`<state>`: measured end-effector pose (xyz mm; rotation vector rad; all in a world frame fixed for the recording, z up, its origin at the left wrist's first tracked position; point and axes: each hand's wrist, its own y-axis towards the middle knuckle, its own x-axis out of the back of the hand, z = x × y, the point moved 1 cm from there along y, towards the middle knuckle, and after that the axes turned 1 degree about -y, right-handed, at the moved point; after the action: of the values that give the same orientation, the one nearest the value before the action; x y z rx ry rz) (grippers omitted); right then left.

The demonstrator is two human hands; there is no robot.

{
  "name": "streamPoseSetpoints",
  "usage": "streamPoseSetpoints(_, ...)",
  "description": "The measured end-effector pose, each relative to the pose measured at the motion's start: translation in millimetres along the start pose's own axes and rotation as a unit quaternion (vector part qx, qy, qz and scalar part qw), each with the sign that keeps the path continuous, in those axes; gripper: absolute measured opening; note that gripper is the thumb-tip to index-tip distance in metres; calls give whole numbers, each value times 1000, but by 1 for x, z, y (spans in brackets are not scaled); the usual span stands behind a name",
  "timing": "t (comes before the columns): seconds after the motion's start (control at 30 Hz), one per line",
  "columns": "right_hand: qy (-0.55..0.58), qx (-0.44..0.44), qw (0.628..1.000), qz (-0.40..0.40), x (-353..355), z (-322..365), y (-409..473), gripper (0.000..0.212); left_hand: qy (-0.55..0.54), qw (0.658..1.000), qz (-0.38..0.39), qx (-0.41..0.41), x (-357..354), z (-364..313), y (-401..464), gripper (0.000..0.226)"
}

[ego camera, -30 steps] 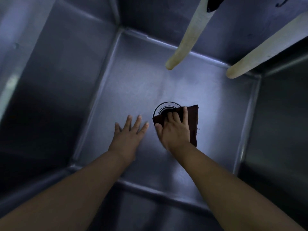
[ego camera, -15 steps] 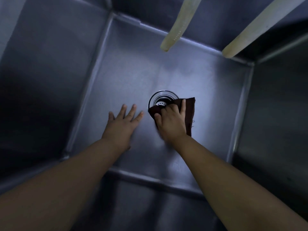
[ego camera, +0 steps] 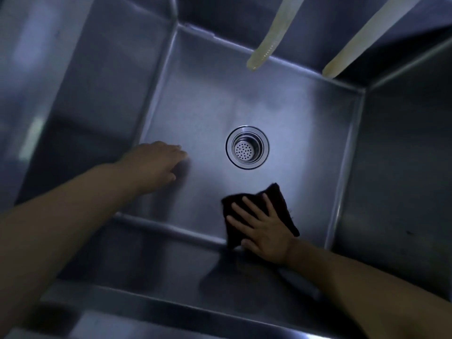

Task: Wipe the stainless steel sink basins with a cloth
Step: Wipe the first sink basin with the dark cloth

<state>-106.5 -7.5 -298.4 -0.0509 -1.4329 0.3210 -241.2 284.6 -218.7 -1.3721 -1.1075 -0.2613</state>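
Note:
I look straight down into a deep stainless steel sink basin. A round perforated drain sits in the middle of its floor, fully uncovered. My right hand presses a dark brown cloth flat on the basin floor near the front edge, fingers spread and straight. The cloth lies below and to the right of the drain. My left hand rests on the basin floor at the left, close to the left wall, fingers loosely extended and holding nothing.
Two pale, yellowish hose spouts hang down over the back of the basin, one above the middle and one at the back right corner. Steel walls enclose the floor on all sides; the front rim runs below my arms.
My right hand has dragged the cloth off the drain's edge toward the front of the basin, uncovering the drain. My left hand has shifted left, toward the side wall.

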Motion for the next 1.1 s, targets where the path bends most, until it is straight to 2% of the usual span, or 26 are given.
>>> streamPoseSetpoints(0.13,5,141,990,2,5,3,34,53,-3,999,-30,19,1,10,-21,46)
streamPoseSetpoints(0.2,-5,157,988,-2,6,4,68,54,18,999,-24,29,-1,11,-23,42)
streamPoseSetpoints(0.3,-11,87,996,-31,10,2,120,57,32,998,-35,48,1,15,-22,38)
streamPoseSetpoints(0.43,-20,-20,999,-41,19,-20,167,64,11,990,-119,72,15,23,-17,30)
streamPoseSetpoints(0.5,-27,-64,997,-40,24,-37,186,65,10,987,-128,95,18,28,-14,30)
streamPoseSetpoints(0.7,-25,-245,968,-46,36,-73,234,63,-8,983,-139,120,15,32,-10,34)
streamPoseSetpoints(0.8,-16,-274,960,-52,36,-63,240,63,-19,980,-155,120,18,31,-10,35)
streamPoseSetpoints(0.9,-18,-222,973,-54,31,-38,231,63,-30,977,-167,131,21,30,-9,35)
streamPoseSetpoints(1.1,-5,-34,999,-38,12,32,184,63,-48,978,-158,125,16,27,-11,34)
